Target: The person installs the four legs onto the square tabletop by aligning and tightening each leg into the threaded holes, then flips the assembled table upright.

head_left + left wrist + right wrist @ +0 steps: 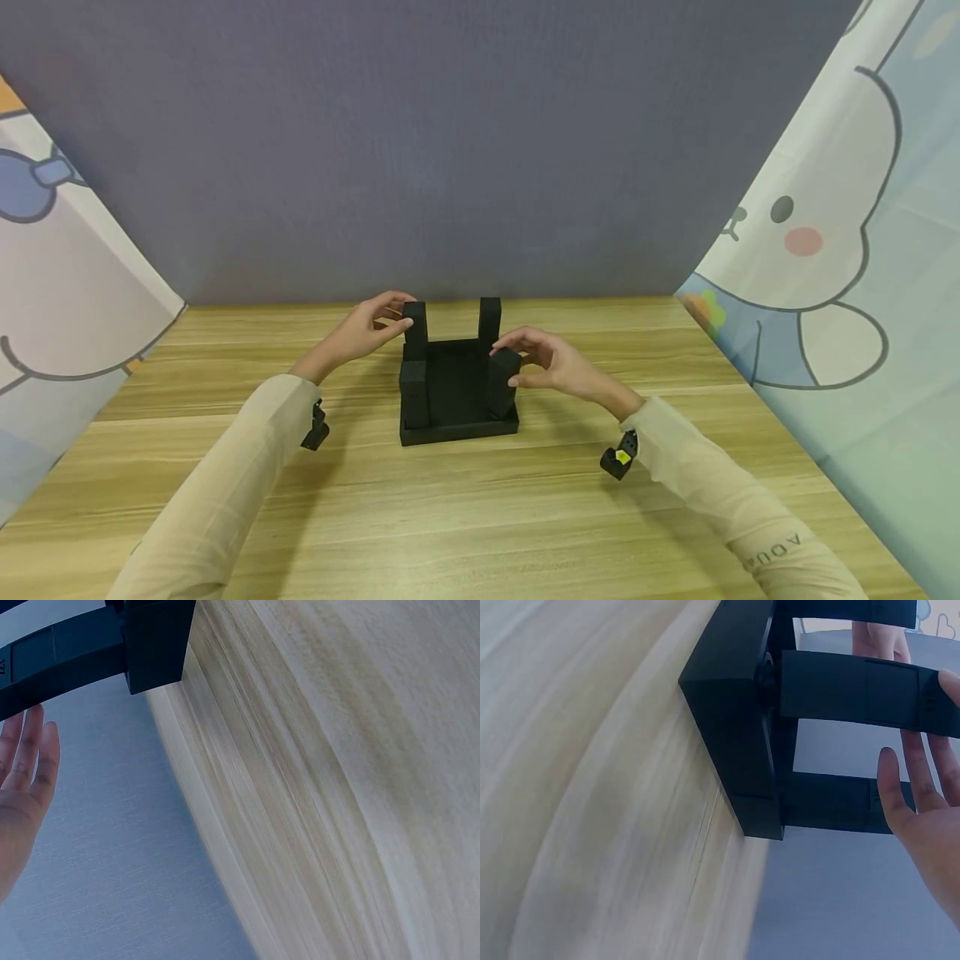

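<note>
A black square base (459, 432) with a low rim stands on the table, with an upright black post at each corner. My left hand (367, 327) is at the back left post (416, 333), thumb on its near side and fingers behind its upper end. With my right hand (551, 360) I hold the front right post (504, 385) near its top, between thumb and fingers. In the right wrist view, right fingers (921, 772) pass behind that post (847, 686). Left fingertips (34, 724) meet a post (64, 656) in the left wrist view.
Wood-grain table (465, 517) lies under the base. A grey panel (435, 150) rises along its far edge, and cartoon-printed sheets (840, 208) stand at both sides. Two more posts, front left (414, 396) and back right (490, 321), stand between or beside my hands.
</note>
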The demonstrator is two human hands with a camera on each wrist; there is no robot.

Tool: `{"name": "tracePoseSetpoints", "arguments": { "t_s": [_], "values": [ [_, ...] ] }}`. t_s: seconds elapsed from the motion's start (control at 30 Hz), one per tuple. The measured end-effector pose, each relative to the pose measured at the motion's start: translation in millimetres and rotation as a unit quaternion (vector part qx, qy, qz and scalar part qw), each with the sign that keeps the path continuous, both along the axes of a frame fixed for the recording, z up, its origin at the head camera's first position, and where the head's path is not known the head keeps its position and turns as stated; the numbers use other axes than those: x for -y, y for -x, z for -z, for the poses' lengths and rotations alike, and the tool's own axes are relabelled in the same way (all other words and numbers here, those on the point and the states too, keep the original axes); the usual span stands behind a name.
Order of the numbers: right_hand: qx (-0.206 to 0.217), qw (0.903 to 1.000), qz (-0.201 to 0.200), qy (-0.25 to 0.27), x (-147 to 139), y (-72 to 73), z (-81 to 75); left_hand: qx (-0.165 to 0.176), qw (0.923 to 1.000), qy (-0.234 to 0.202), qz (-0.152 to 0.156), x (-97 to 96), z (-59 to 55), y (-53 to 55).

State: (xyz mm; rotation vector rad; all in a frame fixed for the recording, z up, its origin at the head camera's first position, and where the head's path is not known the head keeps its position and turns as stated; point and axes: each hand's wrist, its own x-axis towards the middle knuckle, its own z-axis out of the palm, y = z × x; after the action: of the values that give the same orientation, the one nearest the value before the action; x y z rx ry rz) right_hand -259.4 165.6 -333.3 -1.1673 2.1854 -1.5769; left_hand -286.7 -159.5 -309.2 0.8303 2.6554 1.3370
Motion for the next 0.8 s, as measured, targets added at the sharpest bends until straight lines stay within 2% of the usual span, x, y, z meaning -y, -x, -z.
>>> {"name": "tracePoseSetpoints", "arguments": {
  "t_s": [0.23,0.43,0.6,0.8],
  "values": [
    [0.004,0.9982,0.058,0.014,3.6,-7.0,5.4,-0.003,1.0000,0.003,-0.002,-0.2,0.0,0.6],
    [-0.007,0.9967,0.074,0.033,7.6,-10.3,9.2,-0.001,1.0000,0.000,-0.002,0.2,0.3,1.2],
    [-0.017,0.9981,0.054,0.024,5.6,-7.2,4.8,0.002,1.0000,-0.004,0.000,0.5,-0.1,0.8],
    [-0.017,0.9995,0.014,-0.022,-1.3,-1.3,-5.5,-0.001,1.0000,-0.002,-0.001,1.0,-0.5,1.1]
  ]
}}
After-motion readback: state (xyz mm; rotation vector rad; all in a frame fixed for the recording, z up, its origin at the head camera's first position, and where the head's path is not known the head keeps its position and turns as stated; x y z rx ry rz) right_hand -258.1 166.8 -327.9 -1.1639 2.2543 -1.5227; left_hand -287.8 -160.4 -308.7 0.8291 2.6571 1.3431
